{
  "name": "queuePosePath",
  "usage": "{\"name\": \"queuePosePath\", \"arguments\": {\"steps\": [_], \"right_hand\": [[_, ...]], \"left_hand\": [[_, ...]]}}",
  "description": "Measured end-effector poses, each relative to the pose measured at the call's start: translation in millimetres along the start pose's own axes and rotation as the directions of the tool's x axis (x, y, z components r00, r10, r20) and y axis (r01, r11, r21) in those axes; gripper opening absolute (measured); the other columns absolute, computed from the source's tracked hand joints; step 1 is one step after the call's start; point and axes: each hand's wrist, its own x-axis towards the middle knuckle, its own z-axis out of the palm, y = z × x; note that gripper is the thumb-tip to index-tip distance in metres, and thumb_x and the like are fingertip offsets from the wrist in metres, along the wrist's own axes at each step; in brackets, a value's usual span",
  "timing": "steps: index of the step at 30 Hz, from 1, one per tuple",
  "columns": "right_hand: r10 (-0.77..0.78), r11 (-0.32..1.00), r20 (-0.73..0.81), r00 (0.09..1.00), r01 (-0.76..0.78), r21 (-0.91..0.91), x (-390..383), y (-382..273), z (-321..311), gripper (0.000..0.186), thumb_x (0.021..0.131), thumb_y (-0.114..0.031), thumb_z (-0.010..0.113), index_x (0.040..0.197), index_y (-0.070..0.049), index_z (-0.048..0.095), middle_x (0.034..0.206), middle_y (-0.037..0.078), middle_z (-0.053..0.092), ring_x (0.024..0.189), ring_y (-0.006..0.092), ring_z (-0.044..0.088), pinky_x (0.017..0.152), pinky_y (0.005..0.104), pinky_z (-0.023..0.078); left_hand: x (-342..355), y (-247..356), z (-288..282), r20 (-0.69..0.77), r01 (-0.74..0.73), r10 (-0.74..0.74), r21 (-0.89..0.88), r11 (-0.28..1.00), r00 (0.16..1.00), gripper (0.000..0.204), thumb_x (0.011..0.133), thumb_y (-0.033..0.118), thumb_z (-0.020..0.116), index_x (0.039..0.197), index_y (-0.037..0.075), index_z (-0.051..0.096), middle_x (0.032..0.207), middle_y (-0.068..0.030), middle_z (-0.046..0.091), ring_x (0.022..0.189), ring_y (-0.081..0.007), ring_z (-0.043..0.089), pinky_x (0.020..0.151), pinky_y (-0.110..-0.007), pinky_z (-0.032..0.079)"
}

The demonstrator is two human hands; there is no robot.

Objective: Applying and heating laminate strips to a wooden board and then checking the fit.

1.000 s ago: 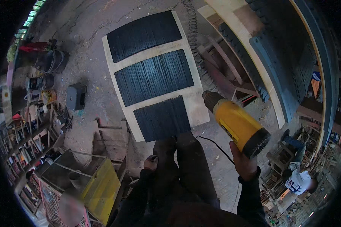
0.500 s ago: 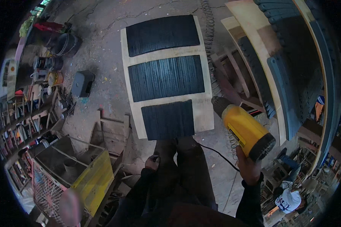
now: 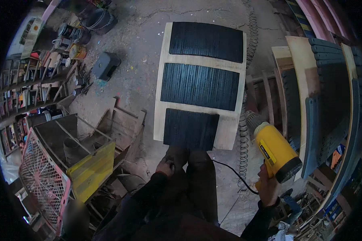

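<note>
My right hand [image 3: 269,189] is wrapped round the handle of a yellow heat gun [image 3: 274,149]. Its nozzle points up and left, just right of the board and apart from it. The pale wooden board [image 3: 228,138] carries three black, streaky panels, the middle one [image 3: 200,86] showing a sheen. Its near end lies at my knees. My left hand [image 3: 165,168] rests by my left knee, fingers curled; a small dark patch shows at them, too unclear to name. From the gun a black cord [image 3: 233,170] runs left toward my legs.
A coiled hose [image 3: 243,148] lies right of the board. Other part-blackened boards [image 3: 303,76] stand at the right. To the left are a grey step stool [image 3: 106,65], buckets [image 3: 99,21], shelves of cans and a yellow-panelled frame [image 3: 93,172]. Part of another person [image 3: 285,231] shows lower right.
The view has shifted, so the board and heat gun appear farther right. My right hand still grips the gun, its nozzle now a little farther from the board. My left hand stays by the knee.
</note>
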Motion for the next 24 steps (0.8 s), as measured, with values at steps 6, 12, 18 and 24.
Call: {"name": "queuePosePath", "arguments": {"steps": [6, 12, 18, 24], "right_hand": [[-0.237, 0.958, -0.071, 0.969, 0.245, 0.147, 12.0, -2.0, 14.5, 0.026, 0.098, -0.015, 0.059, 0.118, 0.001, 0.053, 0.096, 0.009, 0.059, 0.079, 0.0151, 0.056, 0.071, 0.0299, 0.047], [-0.178, 0.970, -0.090, 0.980, 0.190, 0.152, 9.7, -24.2, 25.8, 0.024, 0.098, -0.016, 0.058, 0.113, 0.001, 0.053, 0.095, 0.008, 0.058, 0.079, 0.0149, 0.056, 0.069, 0.0297, 0.048], [-0.097, 0.960, -0.133, 0.986, 0.128, 0.248, -2.2, -62.0, 43.6, 0.026, 0.098, -0.019, 0.059, 0.114, 0.001, 0.052, 0.091, 0.007, 0.056, 0.078, 0.0141, 0.055, 0.071, 0.0278, 0.046], [-0.134, 0.974, -0.265, 0.955, 0.176, 0.142, 8.1, -88.5, 61.7, 0.033, 0.097, -0.026, 0.061, 0.114, 0.002, 0.054, 0.087, 0.006, 0.059, 0.080, 0.0142, 0.057, 0.073, 0.0281, 0.046]], "left_hand": [[4.9, 62.4, -49.5, 0.089, -0.150, 0.149, 0.012, 0.989, 0.985, 0.041, 0.087, 0.025, 0.061, 0.125, 0.008, 0.058, 0.125, -0.0230, 0.057, 0.117, -0.0385, 0.055, 0.101, -0.046, 0.045], [-15.9, 166.5, -21.0, 0.168, -0.526, 0.652, -0.459, 0.716, 0.740, 0.059, 0.088, 0.025, 0.066, 0.141, 0.012, 0.042, 0.133, -0.0214, 0.049, 0.125, -0.0370, 0.047, 0.102, -0.043, 0.044], [-22.8, 214.9, 10.7, 0.321, -0.541, 0.751, -0.538, 0.646, 0.578, 0.068, 0.088, 0.027, 0.068, 0.145, 0.011, 0.034, 0.139, -0.0214, 0.042, 0.132, -0.0376, 0.040, 0.110, -0.047, 0.036], [-31.7, 177.2, 30.5, 0.375, -0.511, 0.743, -0.551, 0.660, 0.554, 0.063, 0.088, 0.029, 0.066, 0.141, 0.006, 0.039, 0.139, -0.0219, 0.045, 0.128, -0.0371, 0.044, 0.106, -0.046, 0.039]]}}
